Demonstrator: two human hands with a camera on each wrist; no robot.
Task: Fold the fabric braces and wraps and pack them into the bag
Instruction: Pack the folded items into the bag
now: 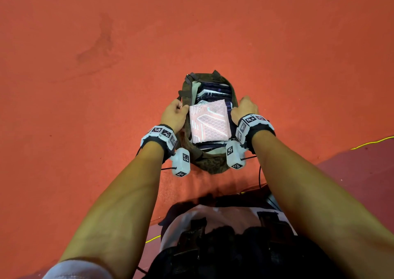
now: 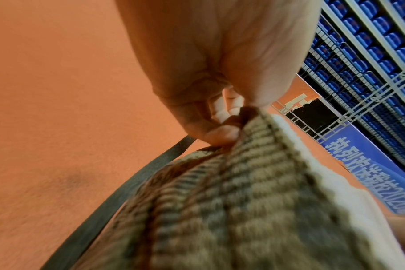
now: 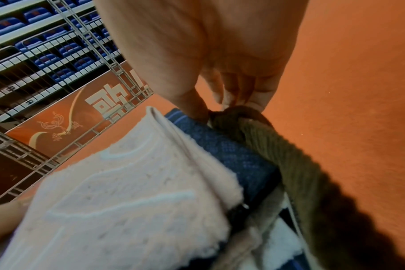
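Olive corduroy bag (image 1: 210,163), centre frame on the red floor (image 1: 85,65), holds folded wraps; a pink one (image 1: 210,121) lies uppermost. Left hand (image 1: 173,114) and right hand (image 1: 245,108) pinch opposite rims. Packing apparently complete; closing the mouth follows, zipper indistinct.

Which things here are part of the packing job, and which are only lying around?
Part of the job:
- olive bag, rim gripped by left hand and right hand
- pink folded fabric on top
- dark blue folded fabrics beneath it

Only lying around:
- yellow cable
- orange floor
- blue stadium seats
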